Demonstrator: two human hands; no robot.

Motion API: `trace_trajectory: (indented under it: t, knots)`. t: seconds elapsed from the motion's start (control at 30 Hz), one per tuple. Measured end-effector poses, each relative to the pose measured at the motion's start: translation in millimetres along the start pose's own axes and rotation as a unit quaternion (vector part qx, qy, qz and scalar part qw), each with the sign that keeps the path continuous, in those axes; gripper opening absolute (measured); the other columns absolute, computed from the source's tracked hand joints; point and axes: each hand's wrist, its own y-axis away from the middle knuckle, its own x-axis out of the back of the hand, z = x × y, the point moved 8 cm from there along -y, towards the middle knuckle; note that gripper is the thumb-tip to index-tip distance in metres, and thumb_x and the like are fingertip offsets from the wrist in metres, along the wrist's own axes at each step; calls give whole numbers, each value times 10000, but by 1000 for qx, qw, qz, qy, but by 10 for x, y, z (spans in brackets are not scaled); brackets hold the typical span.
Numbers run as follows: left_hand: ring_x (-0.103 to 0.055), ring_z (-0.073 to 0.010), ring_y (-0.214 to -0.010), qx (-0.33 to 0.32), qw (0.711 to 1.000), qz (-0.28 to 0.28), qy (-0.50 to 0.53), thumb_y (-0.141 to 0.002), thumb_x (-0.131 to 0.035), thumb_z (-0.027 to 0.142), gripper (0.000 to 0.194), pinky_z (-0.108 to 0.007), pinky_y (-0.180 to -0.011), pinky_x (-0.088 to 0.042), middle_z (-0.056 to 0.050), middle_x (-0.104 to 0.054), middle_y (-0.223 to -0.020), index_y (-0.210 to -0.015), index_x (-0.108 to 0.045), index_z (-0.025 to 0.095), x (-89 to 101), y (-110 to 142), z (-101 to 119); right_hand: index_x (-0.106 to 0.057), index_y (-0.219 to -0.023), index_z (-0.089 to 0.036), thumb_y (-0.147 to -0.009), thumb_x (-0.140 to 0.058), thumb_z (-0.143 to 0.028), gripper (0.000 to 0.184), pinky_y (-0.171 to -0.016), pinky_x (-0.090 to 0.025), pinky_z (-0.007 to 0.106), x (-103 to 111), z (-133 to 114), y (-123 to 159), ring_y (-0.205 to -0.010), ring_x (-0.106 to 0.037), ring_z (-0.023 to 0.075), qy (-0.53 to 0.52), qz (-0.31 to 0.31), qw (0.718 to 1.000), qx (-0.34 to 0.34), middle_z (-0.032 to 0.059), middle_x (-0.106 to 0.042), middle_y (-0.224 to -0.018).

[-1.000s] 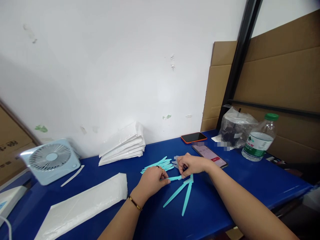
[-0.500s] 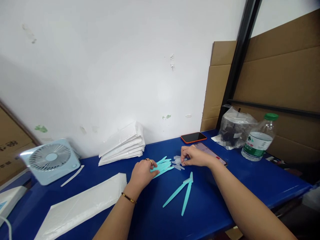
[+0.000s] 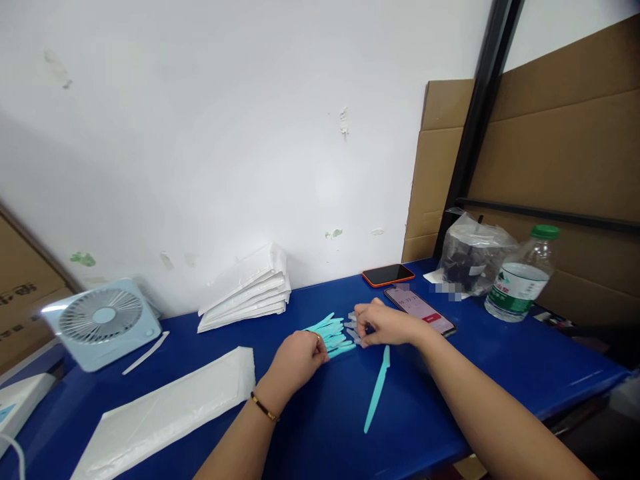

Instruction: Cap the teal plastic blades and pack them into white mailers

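Slim turquoise eyebrow razors (image 3: 327, 328) lie in a fanned pile on the blue table. At the near edge of the pile is my left hand (image 3: 303, 357), its fingers closed on the handle of one razor (image 3: 344, 349) whose tip points right. Small translucent caps (image 3: 351, 324) lie just right of the pile. Over them is my right hand (image 3: 380, 323), thumb and fingertips pinched together; fingers partly hide what is between them, and I cannot make it out. One single turquoise razor (image 3: 376, 393) lies apart, nearer to me, below my right hand.
A phone with a lit screen (image 3: 423, 312) and an orange-edged phone (image 3: 389, 275) lie behind my right hand. Further right stand a bagged cup (image 3: 470, 257) and a water bottle (image 3: 520, 287). White padded envelopes (image 3: 245, 293), a flat envelope (image 3: 170, 413) and a fan (image 3: 105, 320) are left.
One of the two razors lying nearer me has left its spot. My left hand has shifted right and nearer me, closing on a razor. My right hand has moved slightly left over the caps.
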Motion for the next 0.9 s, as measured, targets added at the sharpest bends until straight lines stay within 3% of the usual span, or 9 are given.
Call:
trace_trajectory:
  t: [0.07, 0.13, 0.3, 0.5, 0.67, 0.8, 0.9]
  knots:
    - [-579, -146, -729, 30, 999, 31, -24, -758, -534, 244, 123, -238, -624, -361, -19, -661, -789, -755, -650, 206, 101, -12, -104, -655, -734, -187, -734, -630, -341, 155, -802, -286, 318, 181, 131, 51, -790, -487, 159, 10, 69, 997, -42, 16, -547, -852]
    - [-581, -153, -778, 51, 997, 45, -36, -750, -545, 237, 119, -240, -661, -374, -22, -655, -836, -806, -647, 210, 145, -17, -165, -662, -783, -205, -710, -651, -376, 186, -786, -308, 307, 267, 231, 112, -786, -488, 160, 6, 84, 995, -61, 13, -548, -867]
    - [-571, -155, -828, 28, 999, 41, -15, -709, -580, 189, 181, -243, -709, -394, -13, -636, -895, -877, -640, 222, 82, -29, -148, -692, -821, -236, -548, -759, -392, 321, -677, -365, 247, 16, 232, 193, -758, -515, 152, -41, -80, 996, -17, -6, -563, -860]
    - [-560, -167, -850, 3, 996, 89, 26, -817, -477, 303, 188, -254, -722, -396, -26, -626, -888, -900, -620, 214, 200, 20, -18, -689, -723, -186, -613, -719, -300, 161, -582, -370, 217, -213, 1, 109, -659, -502, 116, -37, -134, 990, 25, -4, -568, -801]
    - [-559, -185, -913, -68, 995, 76, 8, -876, -386, 417, 299, -265, -776, -385, -31, -642, -941, -913, -620, 234, 179, 93, 234, -651, -785, -168, -686, -654, -239, 122, -606, -381, 212, -132, -204, 8, -682, -497, 114, -52, -36, 996, 64, 13, -562, -812]
    - [-591, -179, -737, -38, 997, 29, -52, -908, -304, 402, 371, -260, -648, -368, -25, -660, -785, -828, -625, 233, 68, 77, 187, -605, -840, -170, -772, -555, -238, 109, -550, -370, 202, -35, -196, 19, -617, -510, 107, -103, 2, 994, 22, 2, -594, -732]
    - [-590, -167, -705, -21, 998, 36, -42, -913, -285, 396, 379, -249, -614, -347, -4, -661, -776, -816, -619, 248, 124, 70, 136, -592, -831, -166, -794, -527, -266, 125, -522, -367, 198, 75, -129, 50, -576, -509, 103, -159, 42, 986, -4, -10, -586, -652]
